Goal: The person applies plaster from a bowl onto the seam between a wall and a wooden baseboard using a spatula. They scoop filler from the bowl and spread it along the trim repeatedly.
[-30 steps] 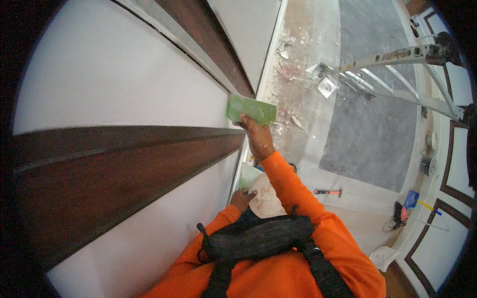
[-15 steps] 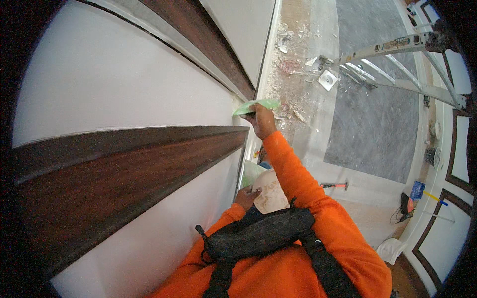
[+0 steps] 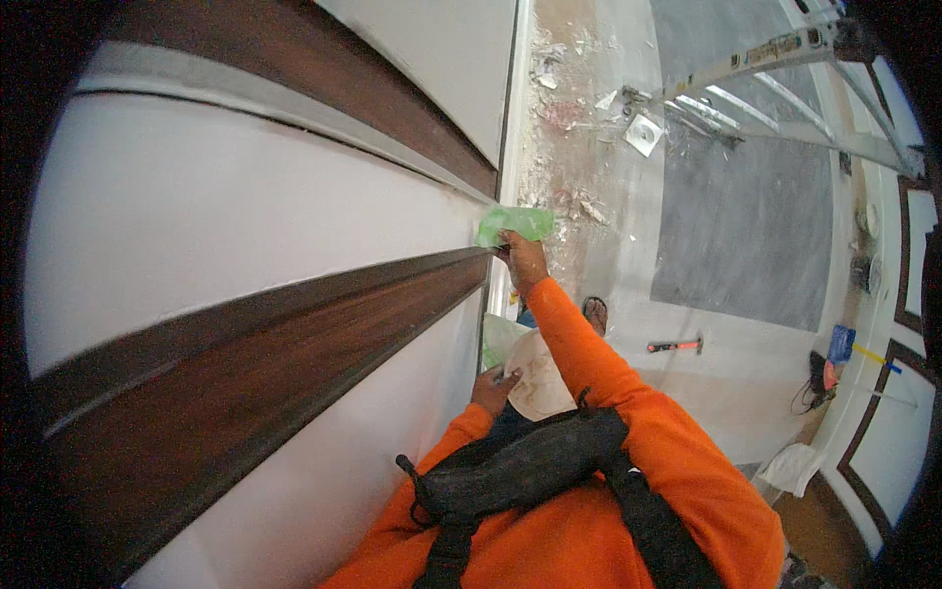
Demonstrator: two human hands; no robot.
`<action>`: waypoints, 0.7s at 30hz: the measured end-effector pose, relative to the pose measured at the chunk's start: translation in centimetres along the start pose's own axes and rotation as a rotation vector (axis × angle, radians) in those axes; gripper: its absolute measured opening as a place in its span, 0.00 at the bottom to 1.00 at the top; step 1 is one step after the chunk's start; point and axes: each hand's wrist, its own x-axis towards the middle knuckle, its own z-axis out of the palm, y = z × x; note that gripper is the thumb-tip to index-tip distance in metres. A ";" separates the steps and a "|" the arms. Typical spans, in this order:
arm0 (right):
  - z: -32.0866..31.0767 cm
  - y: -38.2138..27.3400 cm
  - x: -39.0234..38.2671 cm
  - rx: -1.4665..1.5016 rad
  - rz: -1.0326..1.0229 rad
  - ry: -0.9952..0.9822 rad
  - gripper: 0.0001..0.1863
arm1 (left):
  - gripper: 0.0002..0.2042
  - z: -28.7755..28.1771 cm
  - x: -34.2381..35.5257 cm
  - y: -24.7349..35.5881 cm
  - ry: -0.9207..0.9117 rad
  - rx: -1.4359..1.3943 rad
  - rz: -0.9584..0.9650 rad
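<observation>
My right hand (image 3: pixel 522 257) is closed on a pale green, translucent flat piece (image 3: pixel 515 224), held against the white wall (image 3: pixel 255 201) at its right edge, between two dark wood strips (image 3: pixel 275 334). Lower down, my left hand (image 3: pixel 491 388) grips a round cream container or board (image 3: pixel 538 378) smeared with filler; a second pale green sheet (image 3: pixel 500 339) shows behind it. My orange-sleeved right forearm crosses the view above the container.
An aluminium ladder (image 3: pixel 795 103) stands at the upper right. Plaster scraps (image 3: pixel 549 64), a white square plate (image 3: pixel 644 134) and a hammer (image 3: pixel 675 346) lie on the covered floor (image 3: pixel 736 236). Blue and yellow tools (image 3: pixel 842 344) lean near the paneled right wall (image 3: pixel 903 432).
My right hand and its green piece tilted nearly edge-on, then flattened again slightly lower and further right. The surroundings have shifted in view, and a sandaled foot has appeared below my right arm.
</observation>
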 end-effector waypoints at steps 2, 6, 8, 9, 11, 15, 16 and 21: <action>1.2 0.0 -0.4 -0.009 0.036 0.011 0.09 | 0.28 0.3 -0.1 -0.5 0.035 0.009 0.027; 2.0 1.2 0.5 -0.048 0.024 0.004 0.12 | 0.25 -0.1 -0.2 -0.4 0.058 0.101 -0.029; 2.3 1.2 0.4 -0.066 -0.084 -0.029 0.12 | 0.21 0.1 -0.4 0.5 0.038 -0.032 -0.072; 2.5 1.0 0.2 -0.074 -0.059 -0.047 0.13 | 0.21 0.0 -0.6 1.2 0.044 -0.015 -0.074; 3.0 0.3 -0.9 -0.095 -0.010 -0.085 0.14 | 0.20 -0.1 -0.9 2.1 0.056 0.016 -0.077; 6.7 -2.9 -4.7 -0.109 -0.124 -0.148 0.17 | 0.23 0.6 0.0 -0.4 0.098 0.036 0.032; 7.7 -3.6 -5.6 -0.115 -0.137 -0.188 0.18 | 0.25 0.9 0.9 -3.1 0.127 0.074 0.061; 7.4 -7.7 -7.5 -0.345 -0.203 -0.344 0.16 | 0.29 -0.6 -0.1 2.0 -0.049 0.149 -0.048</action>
